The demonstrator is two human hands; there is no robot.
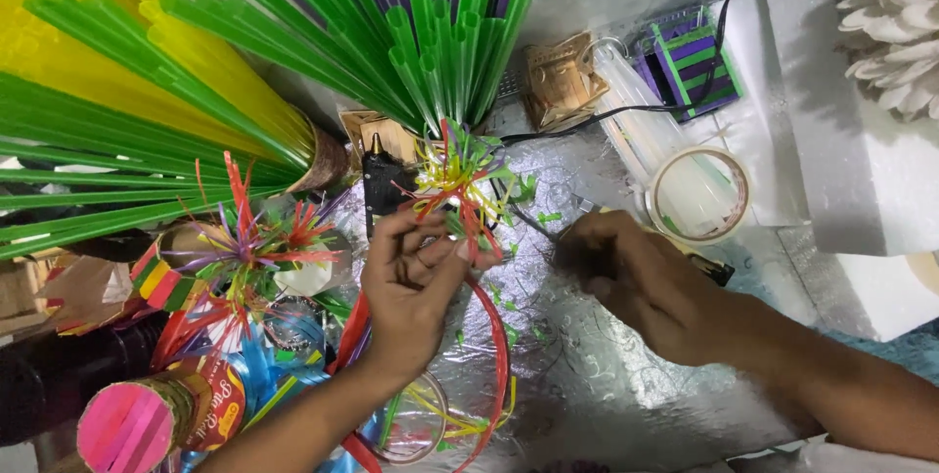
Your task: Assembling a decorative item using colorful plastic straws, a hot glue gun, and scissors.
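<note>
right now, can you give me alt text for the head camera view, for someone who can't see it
The left hand holds up a small flower of shredded coloured straws while the right hand grips a dark tool, seemingly scissors, over a foil-covered table. Around them lie green straws, a glue gun and a tape roll.

A work table (597,375) covered in crinkled silver foil carries a roll of clear tape (698,194) toward its right edge, white foam blocks (851,170) at the far right corner, a purple-and-green striped box (696,60) along the far edge, and green straw clippings (509,305) scattered mid-table.
</note>
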